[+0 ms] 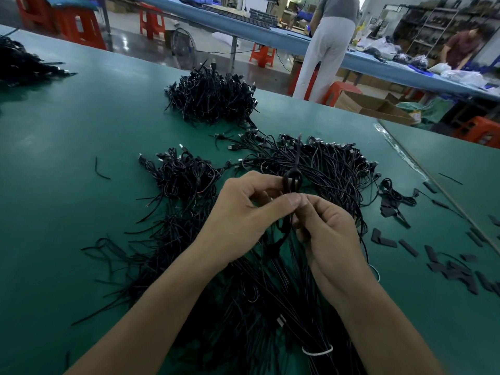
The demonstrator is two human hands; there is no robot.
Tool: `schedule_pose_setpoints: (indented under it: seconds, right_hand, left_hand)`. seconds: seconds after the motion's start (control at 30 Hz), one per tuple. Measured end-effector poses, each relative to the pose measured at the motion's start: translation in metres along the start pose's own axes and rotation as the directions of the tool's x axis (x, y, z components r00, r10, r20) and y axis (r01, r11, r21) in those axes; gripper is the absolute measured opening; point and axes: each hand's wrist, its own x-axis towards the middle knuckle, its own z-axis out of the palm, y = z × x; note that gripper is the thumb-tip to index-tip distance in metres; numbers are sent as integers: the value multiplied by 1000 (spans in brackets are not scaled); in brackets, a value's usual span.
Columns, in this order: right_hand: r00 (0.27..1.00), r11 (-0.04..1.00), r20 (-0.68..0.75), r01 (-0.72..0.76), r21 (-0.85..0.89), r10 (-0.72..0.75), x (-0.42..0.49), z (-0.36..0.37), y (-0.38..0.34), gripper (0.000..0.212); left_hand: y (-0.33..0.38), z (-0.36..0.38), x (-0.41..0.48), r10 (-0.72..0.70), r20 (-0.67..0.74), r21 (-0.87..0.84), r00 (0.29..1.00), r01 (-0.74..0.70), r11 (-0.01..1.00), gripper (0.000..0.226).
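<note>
Factory assy floor: long green worktables (81,125) w/ cable piles (211,96), red stools (151,20), parts shelving (427,25).

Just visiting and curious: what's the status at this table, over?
Left hand and right hand both pinching one coiled black cable. Loose cable pile underneath. Nothing blocking.

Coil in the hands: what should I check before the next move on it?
1. Left hand pinches the coil: ok.
2. Right hand pinches the coil's lower end: ok.
3. Tie stands up out of the coil, its end free: ok.
4. Tie wrapped fully round the coil: cannot tell, the fingers hide it.
5. Coil's tail free of the loose cables beneath: cannot tell.
6. Far heap of coiled cables within open view across the table: ok.
</note>
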Motion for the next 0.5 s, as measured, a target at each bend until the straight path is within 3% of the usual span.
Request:
schedule_pose_setpoints:
  seconds: [0.27,0.37,0.5]
  right_hand:
    - [990,999,-138,19,-41,-25,5,-4,3,19]
    - [974,994,-215,46,-104,-68,6,-7,5,17]
    - [951,978,-269,110,-176,-155,6,-8,3,16]
  left_hand:
    - [0,2,-3,120,66,149,991,-129,980,45]
    - [3,5,-4,106,93,178,990,-122,977,43]
    - [8,5,-5,80,85,77,993,-87,993,30]
